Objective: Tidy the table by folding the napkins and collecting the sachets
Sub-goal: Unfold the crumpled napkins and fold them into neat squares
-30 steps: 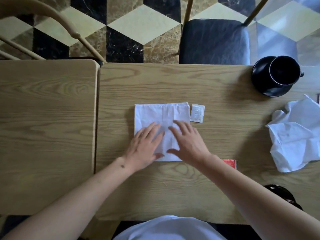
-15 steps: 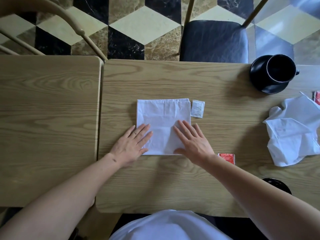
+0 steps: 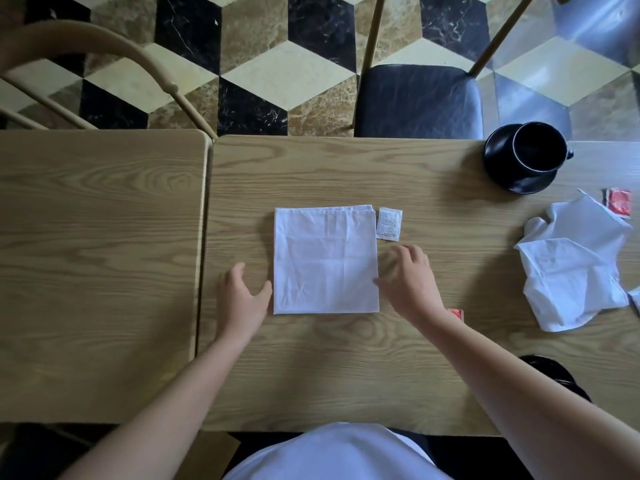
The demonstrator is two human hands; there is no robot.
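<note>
A white napkin (image 3: pixel 325 259) lies folded into a flat square in the middle of the wooden table (image 3: pixel 346 368). My left hand (image 3: pixel 242 299) rests just off its left edge, fingers apart, holding nothing. My right hand (image 3: pixel 408 282) is at its right edge, thumb touching the napkin's side, fingers loosely curled. A white sachet (image 3: pixel 389 224) lies by the napkin's top right corner. One red sachet (image 3: pixel 456 312) peeks out behind my right wrist. Another red sachet (image 3: pixel 619 201) sits beside a crumpled white napkin (image 3: pixel 575 268) at the far right.
A black cup on a black saucer (image 3: pixel 526 157) stands at the back right. A dark round object (image 3: pixel 554 375) shows past my right forearm. A second table (image 3: pixel 97 265) adjoins on the left. Two chairs stand beyond the far edge.
Both hands have slid off the top of the folded napkin, the left going left and the right going right, and now sit at its edges. The napkin lies fully uncovered.
</note>
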